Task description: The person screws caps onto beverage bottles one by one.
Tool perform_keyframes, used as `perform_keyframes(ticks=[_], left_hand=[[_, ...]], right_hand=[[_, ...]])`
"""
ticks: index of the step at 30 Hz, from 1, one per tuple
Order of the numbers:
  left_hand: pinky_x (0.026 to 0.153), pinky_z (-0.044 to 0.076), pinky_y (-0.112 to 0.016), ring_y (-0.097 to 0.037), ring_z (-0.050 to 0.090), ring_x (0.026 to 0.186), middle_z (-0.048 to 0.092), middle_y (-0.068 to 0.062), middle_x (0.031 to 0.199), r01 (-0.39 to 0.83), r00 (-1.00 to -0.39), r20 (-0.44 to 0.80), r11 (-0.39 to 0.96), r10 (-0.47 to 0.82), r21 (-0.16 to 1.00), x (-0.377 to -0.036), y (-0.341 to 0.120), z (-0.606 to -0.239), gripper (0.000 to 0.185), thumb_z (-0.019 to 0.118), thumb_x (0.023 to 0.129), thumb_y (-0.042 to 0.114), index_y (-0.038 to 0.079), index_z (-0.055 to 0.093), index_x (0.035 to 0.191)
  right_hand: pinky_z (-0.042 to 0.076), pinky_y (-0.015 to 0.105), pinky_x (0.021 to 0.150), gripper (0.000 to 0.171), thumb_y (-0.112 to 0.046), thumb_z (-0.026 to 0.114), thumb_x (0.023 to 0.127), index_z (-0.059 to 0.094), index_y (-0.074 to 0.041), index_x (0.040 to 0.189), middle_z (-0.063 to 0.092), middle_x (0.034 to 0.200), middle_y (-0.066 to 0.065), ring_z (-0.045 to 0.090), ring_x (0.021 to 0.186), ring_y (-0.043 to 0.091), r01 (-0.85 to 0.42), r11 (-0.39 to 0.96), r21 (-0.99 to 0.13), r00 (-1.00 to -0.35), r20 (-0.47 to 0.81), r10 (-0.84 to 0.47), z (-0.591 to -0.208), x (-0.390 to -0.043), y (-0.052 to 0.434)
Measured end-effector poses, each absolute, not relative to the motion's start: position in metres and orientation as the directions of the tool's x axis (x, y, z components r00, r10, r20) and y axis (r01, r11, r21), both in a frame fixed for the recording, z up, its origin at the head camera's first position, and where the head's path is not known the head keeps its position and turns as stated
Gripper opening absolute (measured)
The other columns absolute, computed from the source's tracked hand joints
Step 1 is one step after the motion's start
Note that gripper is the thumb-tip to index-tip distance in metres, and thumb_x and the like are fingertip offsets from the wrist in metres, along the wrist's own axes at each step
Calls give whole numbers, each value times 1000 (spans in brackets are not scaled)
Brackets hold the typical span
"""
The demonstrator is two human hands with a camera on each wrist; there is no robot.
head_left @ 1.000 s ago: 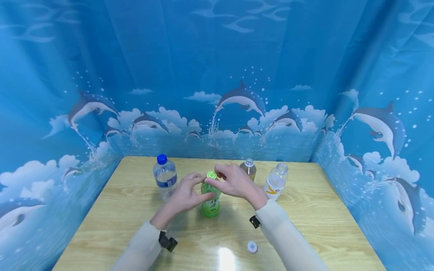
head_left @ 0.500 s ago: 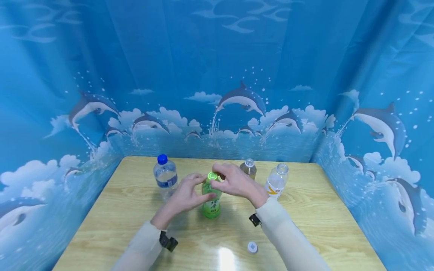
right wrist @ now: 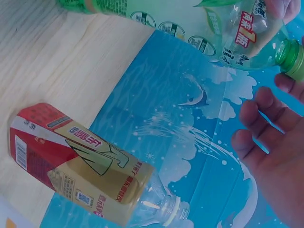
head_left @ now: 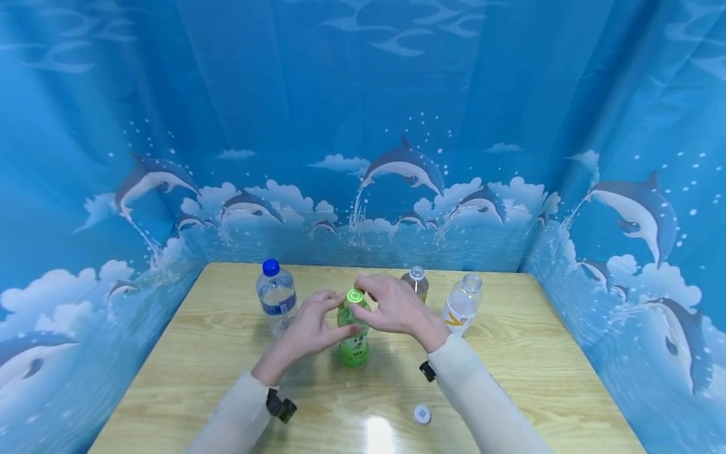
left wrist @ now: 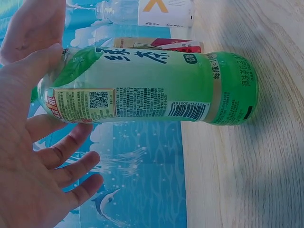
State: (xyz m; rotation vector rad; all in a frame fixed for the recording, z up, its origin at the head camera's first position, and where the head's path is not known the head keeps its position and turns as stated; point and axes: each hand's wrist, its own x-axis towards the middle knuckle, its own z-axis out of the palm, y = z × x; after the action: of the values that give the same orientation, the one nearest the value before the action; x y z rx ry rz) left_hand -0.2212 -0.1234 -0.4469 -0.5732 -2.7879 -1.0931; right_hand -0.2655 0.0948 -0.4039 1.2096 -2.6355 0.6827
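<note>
A green tea bottle (head_left: 353,354) stands upright on the table in the head view, between both hands. My left hand (head_left: 309,325) grips its upper part between thumb and forefinger; in the left wrist view the other fingers (left wrist: 78,178) spread away from the bottle. My right hand (head_left: 397,306) pinches the green cap (head_left: 355,295) from the right. The right wrist view shows a fingertip at the cap (right wrist: 298,61), which sits on the bottle neck, while several fingers curl loosely below it. The right thumb's contact is partly out of that view.
Left of the hands stands a clear bottle with a blue cap (head_left: 276,293). At the right are an uncapped red-and-beige-labelled bottle (right wrist: 80,161) and an uncapped clear bottle with an orange mark (head_left: 462,306). A loose white cap (head_left: 421,414) lies near the table's front.
The right hand's thumb and fingers have shifted slightly around the green cap. The left hand and the bottle stay nearly in place.
</note>
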Motion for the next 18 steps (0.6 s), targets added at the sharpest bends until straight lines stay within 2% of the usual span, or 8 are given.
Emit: perform_keyframes(ticks=[3, 7, 12, 15, 18], left_hand=[[105, 54, -56, -31, 63, 123, 67, -11, 133, 391, -919, 234, 667, 317, 634, -222, -123, -447, 83, 80, 89, 57, 8, 55, 152], [106, 52, -59, -32, 62, 126, 66, -11, 136, 391, -919, 235, 673, 315, 628, -222, -123, -447, 85, 80, 88, 58, 8, 55, 152], [105, 53, -59, -32, 62, 125, 66, -10, 135, 393, -919, 241, 677, 312, 622, -222, -122, -447, 82, 81, 88, 57, 9, 57, 150], [105, 53, -60, -33, 62, 127, 66, -12, 137, 390, -921, 239, 683, 309, 618, -222, -122, -447, 82, 81, 88, 57, 8, 58, 150], [108, 50, -63, -36, 60, 131, 64, -16, 142, 376, -926, 222, 689, 306, 619, -221, -122, -447, 85, 80, 88, 59, 8, 56, 152]], right_hand=[[35, 23, 60, 17, -39, 61, 99, 57, -25, 92, 56, 80, -2, 42, 71, 9, -764, 567, -308, -645, 344, -682, -403, -266, 94], [29, 29, 73, 27, -39, 66, 97, 53, -21, 82, 44, 84, -5, 36, 78, 12, -781, 582, -225, -615, 431, -660, -404, -265, 91], [24, 33, 75, 39, -43, 70, 98, 48, -20, 76, 43, 82, -4, 34, 78, 15, -781, 613, -117, -573, 523, -631, -407, -262, 88], [25, 33, 74, 34, -46, 70, 98, 56, -20, 81, 47, 82, -5, 35, 78, 15, -781, 618, -88, -559, 540, -629, -408, -261, 90], [26, 33, 73, 24, -45, 68, 98, 67, -21, 94, 55, 87, -4, 40, 79, 15, -788, 609, -89, -556, 530, -641, -408, -261, 93]])
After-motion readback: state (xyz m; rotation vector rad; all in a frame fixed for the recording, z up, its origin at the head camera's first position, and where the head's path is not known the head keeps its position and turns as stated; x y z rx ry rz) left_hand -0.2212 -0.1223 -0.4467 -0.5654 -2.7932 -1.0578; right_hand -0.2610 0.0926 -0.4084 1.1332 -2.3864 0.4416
